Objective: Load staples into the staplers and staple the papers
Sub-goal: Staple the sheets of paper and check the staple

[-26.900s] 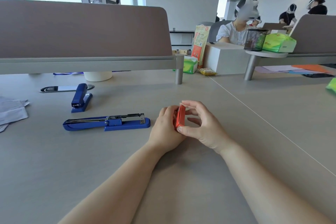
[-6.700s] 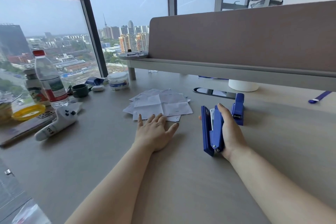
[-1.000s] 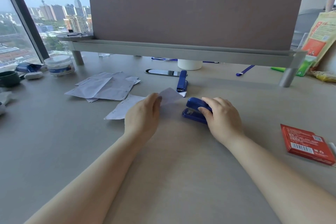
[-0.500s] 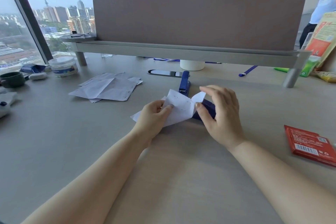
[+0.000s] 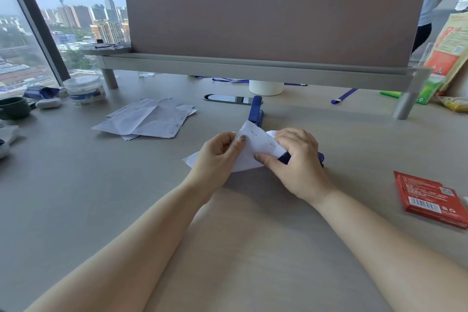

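Sheet of paper (image 5: 255, 149): white, held just above the desk (image 5: 101, 197), centre of view, between both hands. Its upper corner stands up; the lower left corner trails toward the desk. A few short dark marks show on its face.

Left hand (image 5: 217, 157): thumb and curled fingers pinch the sheet's left part.

Right hand (image 5: 298, 162): fingers curled over the top of a blue stapler (image 5: 285, 157), thumb against the sheet's lower edge. The sheet's right edge goes in at the stapler's front, under the fingers. Most of the stapler is hidden by the hand; a blue end shows past the knuckles on the right.

Second stapler (image 5: 256, 111): blue, closed, lying on the desk just beyond the raised sheet, pointing away from the person.

Pile of papers (image 5: 147, 121): loose, overlapping, flat on the desk to the left, well apart from the hands.

Red box (image 5: 430, 197): flat on the desk to the right, barcode side up.

Farther back: a phone (image 5: 225, 99) and a white cup (image 5: 266, 87) under the shelf of a divider panel (image 5: 273, 23). Far left by the window: a plastic tub (image 5: 84, 90) and a dark mug (image 5: 14, 107).
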Demonstrator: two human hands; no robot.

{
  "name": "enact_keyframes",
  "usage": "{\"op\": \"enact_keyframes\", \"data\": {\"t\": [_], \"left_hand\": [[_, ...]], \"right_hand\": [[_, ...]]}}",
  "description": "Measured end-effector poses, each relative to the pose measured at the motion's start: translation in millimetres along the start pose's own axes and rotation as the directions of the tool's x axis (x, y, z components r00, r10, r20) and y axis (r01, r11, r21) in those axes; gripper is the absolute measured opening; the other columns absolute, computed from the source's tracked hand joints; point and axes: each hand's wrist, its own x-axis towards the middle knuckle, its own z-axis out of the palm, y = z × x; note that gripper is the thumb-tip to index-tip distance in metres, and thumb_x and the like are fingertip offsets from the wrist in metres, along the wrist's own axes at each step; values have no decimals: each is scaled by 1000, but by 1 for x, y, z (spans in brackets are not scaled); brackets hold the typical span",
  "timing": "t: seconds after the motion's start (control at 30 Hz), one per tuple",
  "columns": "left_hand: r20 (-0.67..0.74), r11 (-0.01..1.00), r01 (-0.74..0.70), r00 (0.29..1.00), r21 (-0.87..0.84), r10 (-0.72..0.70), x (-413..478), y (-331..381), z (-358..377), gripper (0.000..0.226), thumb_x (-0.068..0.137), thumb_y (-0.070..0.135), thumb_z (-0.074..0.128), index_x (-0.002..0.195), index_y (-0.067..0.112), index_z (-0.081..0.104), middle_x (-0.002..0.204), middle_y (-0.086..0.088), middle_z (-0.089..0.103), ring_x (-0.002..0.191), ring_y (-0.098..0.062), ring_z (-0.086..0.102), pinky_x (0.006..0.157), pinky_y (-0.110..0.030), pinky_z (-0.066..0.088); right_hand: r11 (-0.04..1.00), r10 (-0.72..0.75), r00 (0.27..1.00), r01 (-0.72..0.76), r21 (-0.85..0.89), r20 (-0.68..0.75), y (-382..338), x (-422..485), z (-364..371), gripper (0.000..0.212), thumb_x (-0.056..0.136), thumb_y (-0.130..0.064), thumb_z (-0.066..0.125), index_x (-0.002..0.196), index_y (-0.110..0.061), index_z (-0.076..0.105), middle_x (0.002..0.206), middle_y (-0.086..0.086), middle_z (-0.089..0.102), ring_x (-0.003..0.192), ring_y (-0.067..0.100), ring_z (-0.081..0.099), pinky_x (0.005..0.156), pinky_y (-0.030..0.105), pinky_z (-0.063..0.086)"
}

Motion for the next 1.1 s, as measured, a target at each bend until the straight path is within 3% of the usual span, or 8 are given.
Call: {"op": "enact_keyframes", "data": {"t": [0.37, 0.57, 0.7, 0.77, 0.87, 0.93, 1.03, 1.1], "left_hand": [[7, 1000, -18, 1000, -22, 18, -2, 4, -2, 21, 90, 32, 59, 91, 12, 65, 81, -3, 66, 71, -10, 56, 67, -25, 43], [-3, 861, -137, 987, 489, 159, 5, -2, -16, 33, 90, 42, 52, 62, 28, 42, 54, 9, 42, 52, -15, 33, 53, -30, 28], [-114, 838, -212, 945, 503, 307, 2, 1, -15, 34, 92, 44, 47, 67, 23, 37, 58, 6, 41, 58, -21, 32, 53, -31, 28], [-158, 878, -258, 925, 404, 344, -1, 7, -14, 31, 90, 40, 46, 62, 29, 39, 55, 10, 40, 55, -14, 31, 52, -28, 26], [-280, 931, -308, 892, 194, 354, 0, 15, -16, 36, 94, 28, 50, 67, 7, 39, 59, 5, 32, 55, -9, 24, 49, -22, 21], [-321, 956, -280, 900, 92, 294, 1, 18, -17, 38, 96, 24, 50, 66, 6, 36, 58, 5, 28, 54, -8, 24, 48, -19, 21], [-291, 980, -199, 936, 17, 195, 5, 13, -17, 36, 96, 26, 48, 69, 3, 40, 60, 2, 33, 57, -11, 28, 51, -24, 23], [-278, 987, -159, 947, 27, 160, 7, 7, -19, 39, 95, 28, 48, 75, -4, 40, 67, -7, 36, 62, -15, 31, 55, -30, 24]], "right_hand": [[998, 11, 1000, -12, 60, 8, 2, 0, -1, 34, 80, -35, 58, 86, -4, 68, 96, 5, 68, 102, 27, 56, 93, 48, 40], [998, 36, 982, -27, 53, -184, 7, 3, -7, 40, 82, -44, 54, 67, -7, 55, 72, -1, 58, 77, 21, 52, 79, 38, 39], [994, 83, 944, -57, 90, -320, 1, 2, -10, 32, 81, -43, 59, 81, -11, 58, 84, -10, 55, 88, 12, 49, 89, 20, 30], [981, 139, 935, -85, 177, -327, -1, 3, -14, 32, 82, -43, 58, 97, -15, 56, 97, -12, 54, 99, 12, 49, 96, 21, 32], [871, 307, 919, -168, 461, -247, -4, 6, -20, 50, 77, -49, 59, 118, -24, 44, 114, -10, 53, 110, 12, 52, 102, 34, 39], [745, 375, 925, -259, 615, -65, -8, 7, -22, 56, 71, -58, 63, 117, -30, 47, 117, -11, 58, 113, 9, 55, 103, 35, 41], [629, 327, 929, -349, 695, 171, -16, 7, -20, 33, 75, -47, 69, 98, -25, 65, 101, -5, 72, 99, 14, 65, 92, 41, 49], [637, 312, 932, -348, 688, 182, -20, 8, -19, 10, 83, -27, 66, 89, -19, 69, 88, -5, 73, 86, 13, 66, 80, 35, 51]]}}
